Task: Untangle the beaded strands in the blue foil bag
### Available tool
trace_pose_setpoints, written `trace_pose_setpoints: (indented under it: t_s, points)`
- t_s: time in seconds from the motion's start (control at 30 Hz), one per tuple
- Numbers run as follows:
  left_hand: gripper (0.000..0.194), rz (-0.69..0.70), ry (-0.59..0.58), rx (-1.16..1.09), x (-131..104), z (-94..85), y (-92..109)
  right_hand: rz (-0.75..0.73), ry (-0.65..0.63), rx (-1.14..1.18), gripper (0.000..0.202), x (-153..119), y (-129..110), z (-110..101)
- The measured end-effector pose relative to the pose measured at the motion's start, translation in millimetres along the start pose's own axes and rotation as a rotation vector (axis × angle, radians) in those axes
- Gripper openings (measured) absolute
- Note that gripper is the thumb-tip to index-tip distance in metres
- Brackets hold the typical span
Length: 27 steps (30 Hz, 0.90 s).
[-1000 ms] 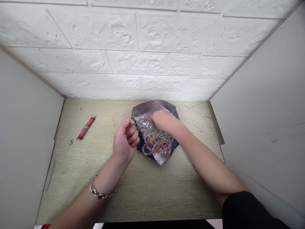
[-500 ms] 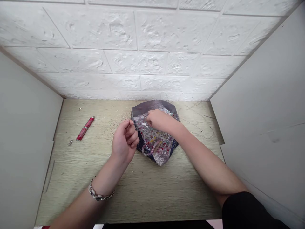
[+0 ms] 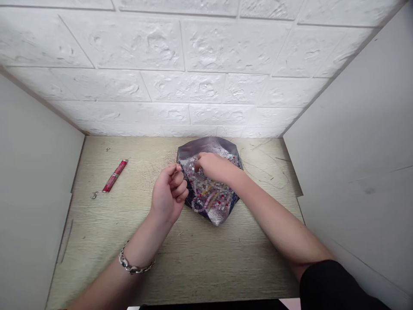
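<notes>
A silvery pouch [image 3: 217, 216], dark on the outside, lies spread open on the table and holds many small loose beads [image 3: 222, 196] in white, pink, red and yellow. My right hand [image 3: 214, 165] reaches over it from the right, fingers bent down into the beads; whatever the fingertips pinch is hidden. Beside the pouch's left edge, my left hand [image 3: 169, 189] is raised, palm turned up. Its thumb and forefinger press together, the other fingers curled. Anything between those tips is too small to make out. A strand of pinkish beads [image 3: 196, 206] rests near the pouch's lower left.
On the left of the table [image 3: 193, 267] lies a red tube-like stick [image 3: 115, 175], with a small metal piece [image 3: 94, 195] near its lower end. Loose threads [image 3: 267, 172] trail right of the pouch. A white brick-patterned wall [image 3: 203, 86] and side panels enclose the table.
My right hand has shifted slightly, its fingers dipping a little lower into the beads. My left hand keeps the same pinch and place.
</notes>
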<state>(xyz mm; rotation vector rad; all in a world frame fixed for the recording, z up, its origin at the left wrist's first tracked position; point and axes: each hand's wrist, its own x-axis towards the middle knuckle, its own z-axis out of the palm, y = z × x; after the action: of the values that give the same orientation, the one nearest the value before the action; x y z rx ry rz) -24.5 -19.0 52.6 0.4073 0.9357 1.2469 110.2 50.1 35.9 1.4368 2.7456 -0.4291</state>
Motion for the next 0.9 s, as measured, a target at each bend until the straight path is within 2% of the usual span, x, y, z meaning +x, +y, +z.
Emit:
trace_pose_setpoints:
  t_s: [0.17, 0.33, 0.5, 0.77, 0.9]
  points:
    - [0.011, 0.000, -0.006, -0.003, 0.9, -0.1, 0.2, -0.040, 0.010, -0.022, 0.035, 1.1, -0.2, 3.5]
    - [0.012, -0.010, -0.022, -0.006, 1.5, -0.8, 1.1, -0.073, 0.034, -0.045, 0.024, 4.8, 0.8, 7.4]
    - [0.012, -0.012, -0.026, 0.028, 2.0, -1.0, -0.7, -0.055, 0.072, -0.095, 0.022, 5.1, -0.7, 8.3]
    - [0.014, 0.077, -0.020, 0.146, 2.8, -1.2, -7.6, -0.070, 0.112, -0.102, 0.021, 3.2, -5.0, 10.5]
    - [0.017, 0.118, -0.022, 0.160, 4.0, -4.2, -7.8, -0.082, 0.105, 0.025, 0.019, 4.6, 1.2, 6.9]
